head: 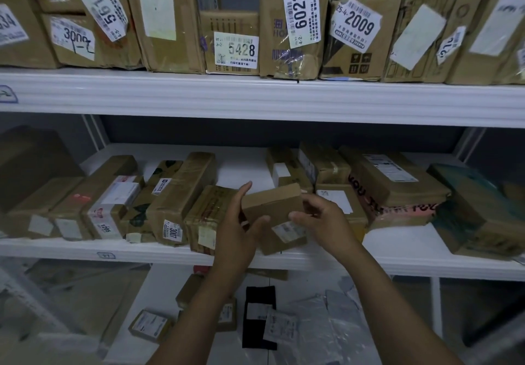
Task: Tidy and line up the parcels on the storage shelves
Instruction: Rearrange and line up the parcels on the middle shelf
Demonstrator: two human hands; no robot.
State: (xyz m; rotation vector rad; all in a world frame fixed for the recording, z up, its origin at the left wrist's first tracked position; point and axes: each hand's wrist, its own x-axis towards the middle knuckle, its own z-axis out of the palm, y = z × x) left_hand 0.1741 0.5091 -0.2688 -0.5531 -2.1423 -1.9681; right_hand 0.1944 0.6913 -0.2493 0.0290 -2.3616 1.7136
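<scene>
From the head camera, your two hands meet at the front of the middle shelf (284,262) around a small plain cardboard box (271,204). Your left hand (238,228) has its fingers up along the box's left end and its thumb curled across the front face. Your right hand (321,219) comes in from the right, thumb pointing at the front face and fingers tucked behind the right end — so both hands are gripping this one box. It sits tilted, on top of another small box with a white label (285,236) that rests near the shelf's front edge.

To the left along the same shelf runs a row of brown parcels lying end-out, among them one tagged 3007 (170,232) and one tagged 1205 (105,226). Just beside your left hand is a taped parcel with a yellowish sticker (206,219). To the right lie a box with pink printed tape (397,208) and a dark green box (477,216).

On the shelf above, parcels stand upright with large number labels — 5428 (235,50), 6023 (302,15) and 2009 (356,25), the last leaning.

Below, on the bottom level, small boxes and grey bags (318,327) lie scattered.
</scene>
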